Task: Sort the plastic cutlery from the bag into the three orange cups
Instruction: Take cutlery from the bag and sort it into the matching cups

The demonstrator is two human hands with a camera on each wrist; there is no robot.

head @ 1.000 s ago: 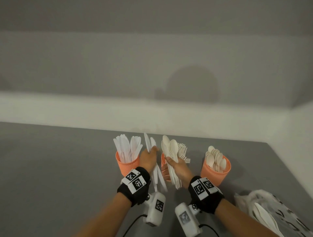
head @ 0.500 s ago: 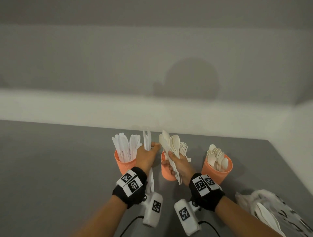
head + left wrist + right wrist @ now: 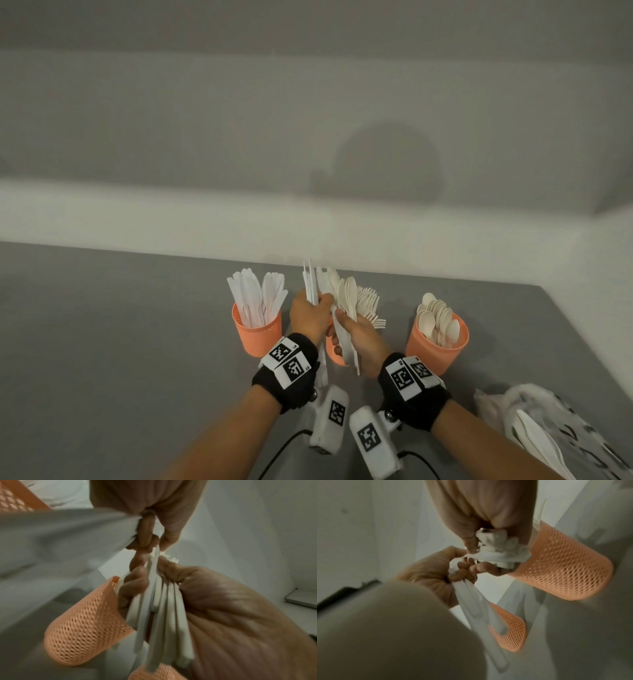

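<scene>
Three orange mesh cups stand in a row: the left cup [image 3: 257, 330] holds knives, the middle cup [image 3: 334, 351] with forks is mostly hidden behind my hands, and the right cup [image 3: 436, 342] holds spoons. My left hand [image 3: 310, 315] pinches a few white knives [image 3: 310, 281] upright. Right beside it, my right hand [image 3: 359, 337] grips a mixed cutlery bundle [image 3: 346, 298] topped with spoons. The left wrist view shows my left fingertips [image 3: 149, 539] meeting the bundle's handles [image 3: 163, 608]. In the right wrist view, the right hand [image 3: 479, 507] clutches cutlery [image 3: 496, 550].
The printed plastic bag [image 3: 555, 431] lies at the lower right with white cutlery inside. The grey table [image 3: 120, 342] ends at a pale wall behind the cups and on the right. Cables trail from both wrist cameras near the front edge.
My left hand has moved right with its knives, so it now touches the right hand's bundle over the middle cup. The right hand stays put.
</scene>
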